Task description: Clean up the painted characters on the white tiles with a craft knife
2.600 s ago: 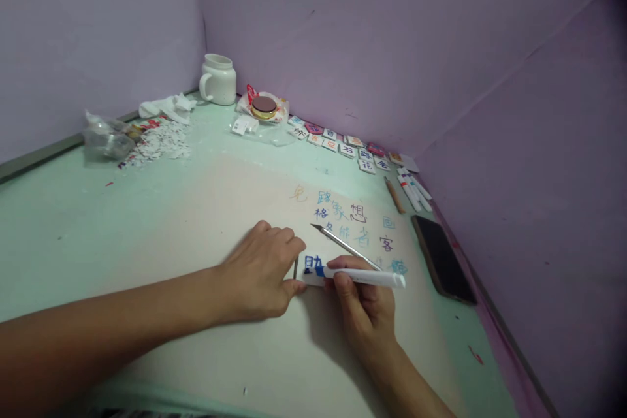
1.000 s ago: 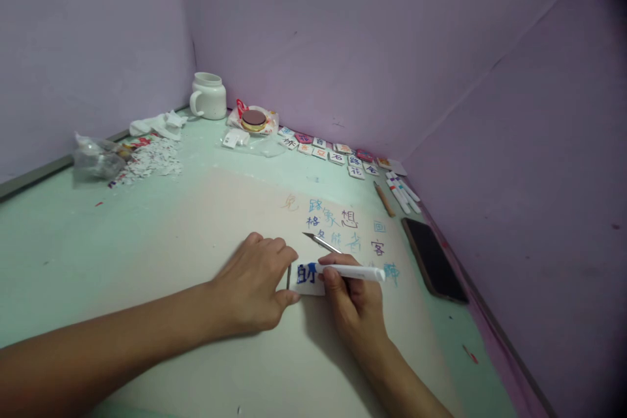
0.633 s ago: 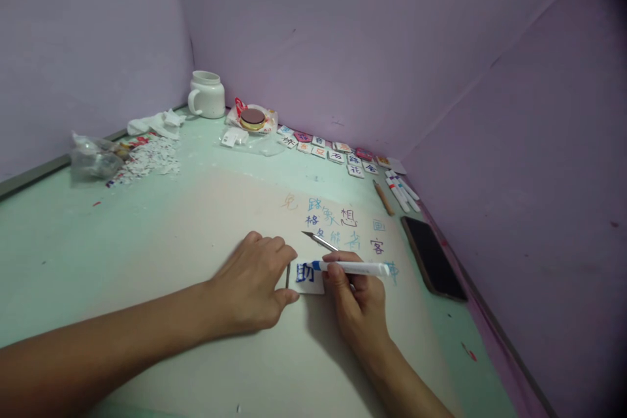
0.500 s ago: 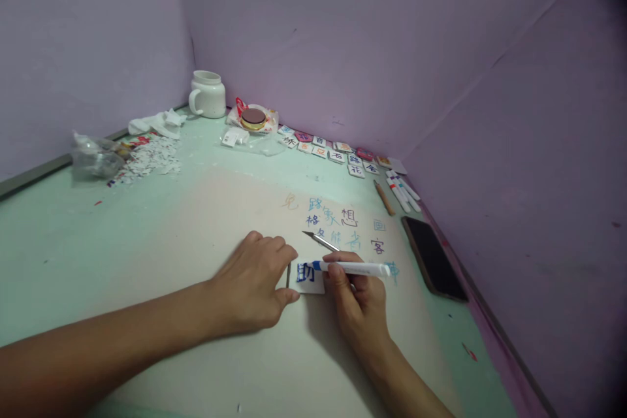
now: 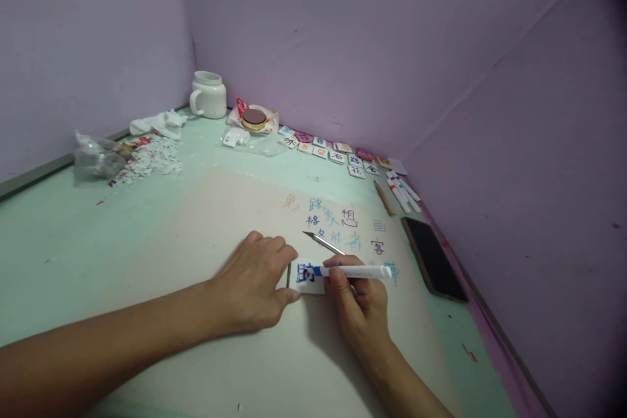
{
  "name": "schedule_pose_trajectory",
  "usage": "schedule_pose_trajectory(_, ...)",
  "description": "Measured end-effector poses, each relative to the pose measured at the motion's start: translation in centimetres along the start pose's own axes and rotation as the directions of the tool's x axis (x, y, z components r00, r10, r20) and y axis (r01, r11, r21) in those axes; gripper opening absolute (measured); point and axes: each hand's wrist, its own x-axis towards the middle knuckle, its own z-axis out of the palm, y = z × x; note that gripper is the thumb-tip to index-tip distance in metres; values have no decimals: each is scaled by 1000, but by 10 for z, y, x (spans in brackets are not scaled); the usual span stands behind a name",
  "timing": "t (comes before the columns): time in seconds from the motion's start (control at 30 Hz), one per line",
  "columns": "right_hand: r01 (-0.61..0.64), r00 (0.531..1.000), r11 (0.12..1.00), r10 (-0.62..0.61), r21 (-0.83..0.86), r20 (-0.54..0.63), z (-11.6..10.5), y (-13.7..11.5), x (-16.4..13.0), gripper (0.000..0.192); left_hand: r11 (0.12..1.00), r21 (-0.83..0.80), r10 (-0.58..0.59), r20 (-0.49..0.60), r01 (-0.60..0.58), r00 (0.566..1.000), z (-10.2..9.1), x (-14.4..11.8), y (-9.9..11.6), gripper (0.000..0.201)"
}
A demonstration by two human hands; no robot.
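In the head view a small white tile [image 5: 309, 287] bears a blue handwritten character and lies on the pale sheet [image 5: 196, 353]. My left hand [image 5: 259, 281] grips the tile's left end, finger at the top and thumb at the bottom. My right hand [image 5: 360, 294] is closed around a white marker [image 5: 362, 271], whose blue tip end is at the character. A craft knife [image 5: 326, 243] with a pointed blade also sits in that hand, its blade sticking out to the upper left; the rest is partly hidden behind the fingers.
Colored characters [image 5: 337, 219] cover the sheet beyond my hands. Lettered tiles [image 5: 337, 157], several markers [image 5: 401, 191], a brown stick [image 5: 384, 197] and a phone [image 5: 434, 258] lie back and right. A white mug [image 5: 210, 96], paper scraps [image 5: 154, 160] and a plastic bag [image 5: 98, 157] stand back left.
The marker in my right hand has shifted slightly right and down, and more blue strokes show on the tile. My left hand stays in the same place.
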Motion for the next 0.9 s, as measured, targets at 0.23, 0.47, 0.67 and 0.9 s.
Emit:
schedule_pose_trajectory(0.23,8,1000,999,-8,33,16,0,0,-2,15,1000,11,8,-19,-8,1000,2,0,-1,27)
schedule_pose_trajectory(0.47,-43,999,995,43,93,-2,2,-4,-3,18,1000,16,8,-5,-8,1000,1,0,-1,28)
schedule_pose_trajectory(0.67,-15,999,998,13,64,29,-1,-6,-3,17,1000,9,3,-19,-3,1000,1,-1,-1,27)
schedule_pose_trajectory(0.9,-61,992,989,75,137,-102,2,-10,-8,17,1000,-2,-5,-15,5,1000,1,0,-1,27)
